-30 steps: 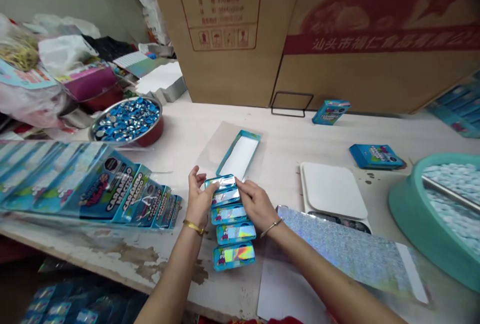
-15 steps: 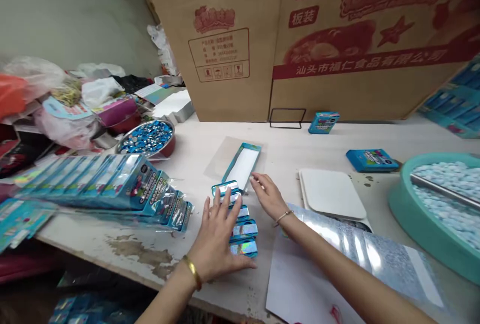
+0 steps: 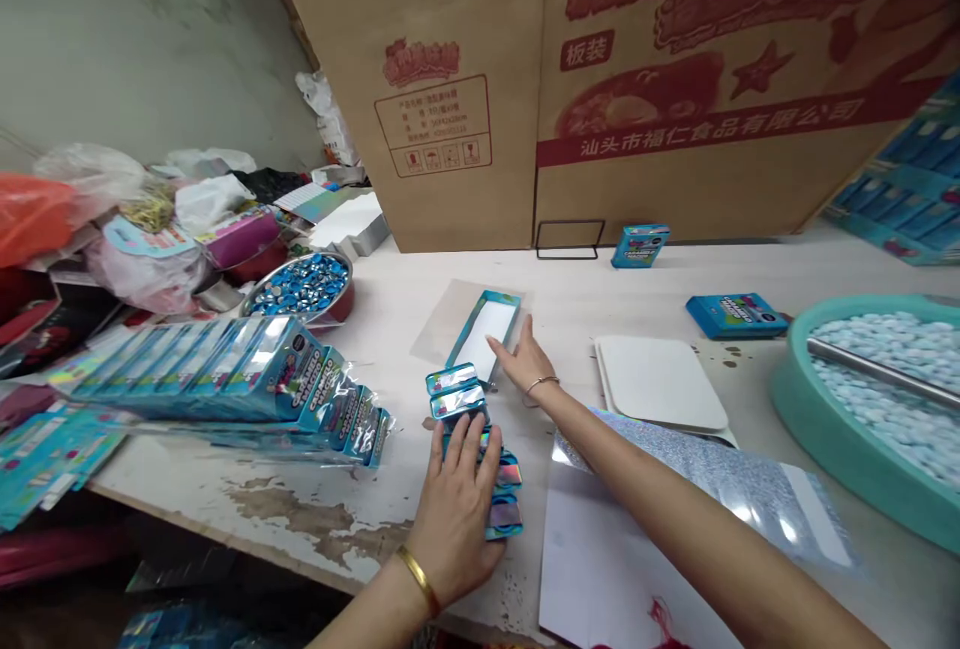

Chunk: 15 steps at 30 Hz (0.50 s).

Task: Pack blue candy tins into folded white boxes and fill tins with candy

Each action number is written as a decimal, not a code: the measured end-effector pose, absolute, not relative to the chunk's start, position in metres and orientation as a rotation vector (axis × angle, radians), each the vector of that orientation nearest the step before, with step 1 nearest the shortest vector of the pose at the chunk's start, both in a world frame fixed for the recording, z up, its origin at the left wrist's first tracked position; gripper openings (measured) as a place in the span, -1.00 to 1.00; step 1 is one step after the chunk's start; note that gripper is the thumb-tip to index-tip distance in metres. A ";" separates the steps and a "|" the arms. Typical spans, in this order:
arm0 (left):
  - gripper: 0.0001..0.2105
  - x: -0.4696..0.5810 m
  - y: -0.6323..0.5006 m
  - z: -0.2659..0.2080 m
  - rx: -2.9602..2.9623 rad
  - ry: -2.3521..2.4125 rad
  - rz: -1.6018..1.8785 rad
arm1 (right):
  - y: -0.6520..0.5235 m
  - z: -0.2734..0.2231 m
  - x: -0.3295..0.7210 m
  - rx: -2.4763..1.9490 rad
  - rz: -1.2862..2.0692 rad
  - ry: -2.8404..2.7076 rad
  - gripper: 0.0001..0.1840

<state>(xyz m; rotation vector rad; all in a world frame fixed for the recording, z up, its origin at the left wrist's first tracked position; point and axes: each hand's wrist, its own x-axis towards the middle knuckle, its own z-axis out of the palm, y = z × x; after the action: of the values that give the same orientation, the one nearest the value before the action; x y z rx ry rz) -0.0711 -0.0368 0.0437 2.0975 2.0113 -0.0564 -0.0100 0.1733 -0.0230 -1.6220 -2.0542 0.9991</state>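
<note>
My left hand (image 3: 459, 509) lies over a row of small blue shiny boxes (image 3: 459, 402), its fingers stretched out and touching them. Two boxes show beyond the fingertips, and others peek out to the right of the hand; the palm hides part of the row. My right hand (image 3: 529, 369) is open at the right side of a shallow blue box (image 3: 485, 334) with a white inside, thumb and forefinger apart. The thumb reaches over the box's near right part; whether it touches is unclear. That box rests on a translucent sheet (image 3: 433, 324).
Wrapped blue boxes (image 3: 217, 369) line the left. Behind them stands a bowl of blue pieces (image 3: 304, 289). A large carton (image 3: 457, 209) blocks the back. White lids (image 3: 660, 379), a glittery sheet (image 3: 697, 469) and a teal tub of pale candies (image 3: 799, 399) lie to the right.
My left hand has slid toward me and slightly right, uncovering the far small boxes. My right hand has turned, its thumb now over the shallow box. The camera view has shifted slightly.
</note>
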 end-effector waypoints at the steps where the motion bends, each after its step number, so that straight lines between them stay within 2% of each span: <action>1: -0.06 -0.070 -0.036 0.045 2.068 2.015 -0.063 | 0.178 -0.024 -0.014 -1.638 1.019 -2.097 0.00; 7: 0.04 -0.071 -0.027 0.066 1.910 1.966 -0.136 | 0.191 -0.025 -0.004 -1.741 1.007 -2.302 -0.27; 15: 0.07 -0.092 0.017 0.138 1.838 1.700 0.533 | 0.182 -0.021 0.073 -1.753 0.978 -2.522 -0.27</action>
<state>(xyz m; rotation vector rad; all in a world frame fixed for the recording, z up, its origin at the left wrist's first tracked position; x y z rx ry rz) -0.0923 0.0166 0.1380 1.8384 1.7004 0.5326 0.0734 0.1819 -0.0209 -1.7525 -2.5217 0.9781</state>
